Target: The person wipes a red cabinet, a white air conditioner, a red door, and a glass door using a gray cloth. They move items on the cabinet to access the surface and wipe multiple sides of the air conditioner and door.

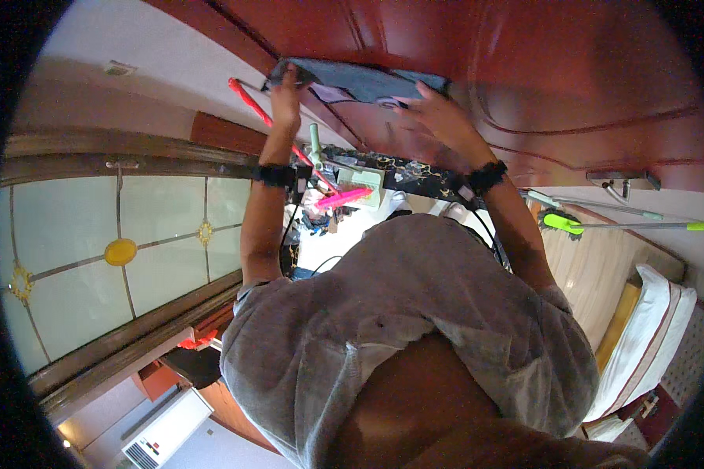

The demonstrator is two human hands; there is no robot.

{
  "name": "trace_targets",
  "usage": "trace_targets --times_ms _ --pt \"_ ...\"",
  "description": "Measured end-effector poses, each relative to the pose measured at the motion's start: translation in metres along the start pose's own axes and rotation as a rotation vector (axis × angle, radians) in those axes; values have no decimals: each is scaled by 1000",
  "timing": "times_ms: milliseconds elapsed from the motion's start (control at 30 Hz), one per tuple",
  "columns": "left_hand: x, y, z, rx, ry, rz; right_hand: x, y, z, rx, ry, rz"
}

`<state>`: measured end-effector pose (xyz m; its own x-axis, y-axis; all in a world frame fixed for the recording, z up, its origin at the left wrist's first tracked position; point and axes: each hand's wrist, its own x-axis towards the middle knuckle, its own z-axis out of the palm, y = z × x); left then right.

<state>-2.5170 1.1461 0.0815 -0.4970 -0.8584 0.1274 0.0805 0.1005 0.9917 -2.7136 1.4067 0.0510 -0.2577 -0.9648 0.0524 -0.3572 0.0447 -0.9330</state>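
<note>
A grey-blue cloth point(368, 80) lies flat against a red-brown wooden door point(540, 70) at the top of the view. My left hand point(285, 98) grips the cloth's left end, fingers curled over its edge. With its fingers spread, my right hand point(440, 117) presses the cloth's right part against the wood. Both arms reach up from my grey shirt point(414, 313), and each wrist carries a black band.
A red-handled tool point(246, 98) leans beside my left hand. A pink brush point(344, 197) and small items lie on a dark patterned counter point(403, 168). A green-headed pole brush point(567, 223), a bed with white pillows point(649, 336) and a frosted glass panel point(121, 252) surround me.
</note>
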Motion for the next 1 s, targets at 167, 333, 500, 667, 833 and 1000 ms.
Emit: trace_targets --times_ms 167,333,500,667,833,1000 --pt "2 19 -6 -246 -20 -87 32 27 15 269 -108 38" --pt "-12 -18 42 19 -321 -301 -57 73 -44 1169 128 293" --pt "-79 16 196 431 -855 -40 -198 110 -132 1274 648 350" --pt "-145 -33 359 -21 -1164 -386 -291 124 -193 1157 1271 120" --pt "-207 -45 468 -101 -1169 -492 -337 173 -229 770 1178 -84" --pt "-201 -52 434 -86 -1005 -346 -334 173 -230 1215 1275 -82"
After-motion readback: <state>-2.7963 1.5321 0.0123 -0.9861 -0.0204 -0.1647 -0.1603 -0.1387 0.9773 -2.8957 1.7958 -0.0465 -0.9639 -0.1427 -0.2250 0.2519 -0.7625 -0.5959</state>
